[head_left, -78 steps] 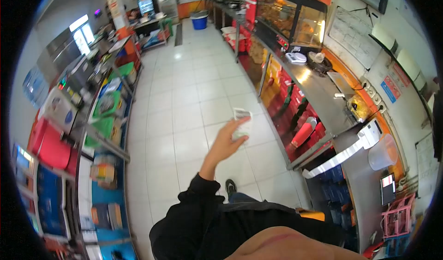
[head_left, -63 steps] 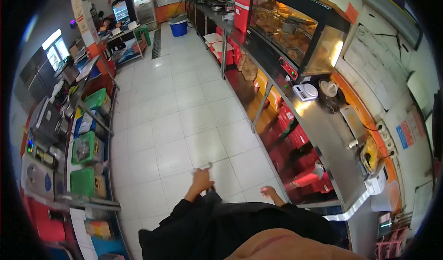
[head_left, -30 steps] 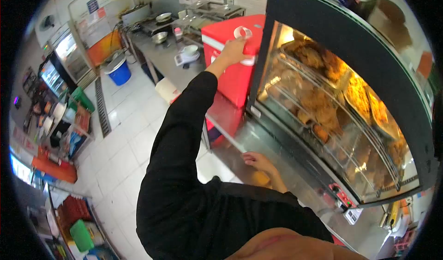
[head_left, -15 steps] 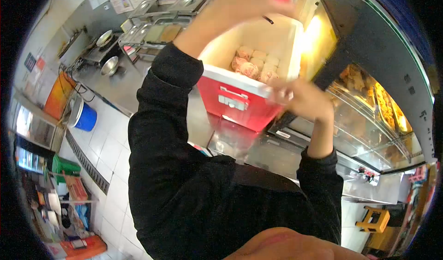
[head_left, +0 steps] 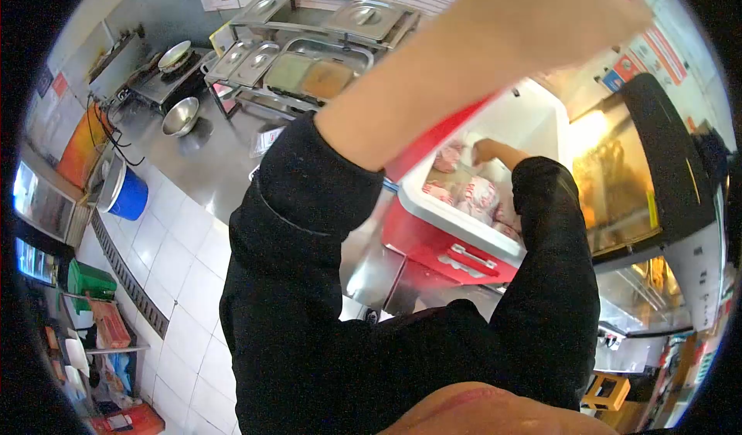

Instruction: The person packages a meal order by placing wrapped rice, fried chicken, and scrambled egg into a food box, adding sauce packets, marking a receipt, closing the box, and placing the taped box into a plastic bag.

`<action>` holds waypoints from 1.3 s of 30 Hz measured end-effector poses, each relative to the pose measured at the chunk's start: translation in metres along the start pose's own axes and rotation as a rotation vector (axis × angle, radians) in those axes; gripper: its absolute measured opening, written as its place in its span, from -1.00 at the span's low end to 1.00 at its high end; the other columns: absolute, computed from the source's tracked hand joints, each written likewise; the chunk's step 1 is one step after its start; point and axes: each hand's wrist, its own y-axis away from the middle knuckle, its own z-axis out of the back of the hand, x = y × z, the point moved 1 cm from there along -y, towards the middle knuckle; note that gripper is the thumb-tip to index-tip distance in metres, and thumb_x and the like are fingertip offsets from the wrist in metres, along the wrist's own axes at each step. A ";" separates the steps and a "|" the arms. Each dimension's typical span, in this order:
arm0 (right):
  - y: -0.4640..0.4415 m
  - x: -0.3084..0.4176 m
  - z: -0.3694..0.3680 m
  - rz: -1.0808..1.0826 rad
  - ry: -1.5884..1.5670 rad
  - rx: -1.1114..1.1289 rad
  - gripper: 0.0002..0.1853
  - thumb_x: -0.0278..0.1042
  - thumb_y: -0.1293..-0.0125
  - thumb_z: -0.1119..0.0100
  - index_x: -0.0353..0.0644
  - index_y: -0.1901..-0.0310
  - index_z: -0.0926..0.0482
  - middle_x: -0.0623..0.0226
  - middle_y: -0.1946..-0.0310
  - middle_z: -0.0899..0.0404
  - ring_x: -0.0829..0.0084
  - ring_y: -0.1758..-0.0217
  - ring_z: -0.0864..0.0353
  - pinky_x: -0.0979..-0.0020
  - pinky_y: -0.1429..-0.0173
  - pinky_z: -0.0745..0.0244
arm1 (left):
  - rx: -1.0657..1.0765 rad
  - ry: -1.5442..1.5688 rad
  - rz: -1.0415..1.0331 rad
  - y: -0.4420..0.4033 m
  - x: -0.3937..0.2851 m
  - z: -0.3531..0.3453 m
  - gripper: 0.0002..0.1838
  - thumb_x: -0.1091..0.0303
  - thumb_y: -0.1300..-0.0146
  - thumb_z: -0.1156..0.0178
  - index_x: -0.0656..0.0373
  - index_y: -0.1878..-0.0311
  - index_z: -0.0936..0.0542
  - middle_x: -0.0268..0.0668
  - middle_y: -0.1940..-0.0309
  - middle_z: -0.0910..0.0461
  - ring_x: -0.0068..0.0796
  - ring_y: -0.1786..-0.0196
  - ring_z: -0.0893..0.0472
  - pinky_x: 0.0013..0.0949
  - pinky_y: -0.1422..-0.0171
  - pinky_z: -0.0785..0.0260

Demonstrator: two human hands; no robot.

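A red-and-white cool box (head_left: 464, 217) stands open, holding several round bundles (head_left: 481, 195) wrapped in white paper with red print. My right hand (head_left: 487, 151) reaches down inside it, its fingers bent and bunched close against the bundles at the back left. What those fingers grip, if anything, is hidden. High above the box, at the top edge of the view, my left hand (head_left: 572, 14) is closed, with a bit of red showing by its fingers. The rest of what it holds lies out of view. My left forearm covers part of the box's left side.
To the left, a steel counter carries a metal bowl (head_left: 181, 117), a burner with a pan (head_left: 175, 56), and lidded trays (head_left: 367, 19). A lit food warmer (head_left: 618, 180) stands right of the box. A blue bucket (head_left: 127, 195) is on the tiled floor.
My right hand has moved from the box's front rim down inside, among the bundles. My left hand has shifted right, still raised. The whole view has turned, bringing the box lower and further right.
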 end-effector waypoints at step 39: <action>0.846 0.198 -0.225 -0.918 -1.157 -0.560 -0.38 -0.14 0.14 -0.44 -0.16 0.04 -0.38 0.09 0.24 -0.59 0.10 0.17 -0.59 0.27 0.08 -0.46 | 0.196 -0.921 -0.151 0.142 -0.220 -0.114 -0.22 -0.24 0.15 -0.35 0.07 -0.10 -0.51 -0.29 -0.01 -0.56 -0.24 0.00 -0.55 -0.16 -0.10 -0.28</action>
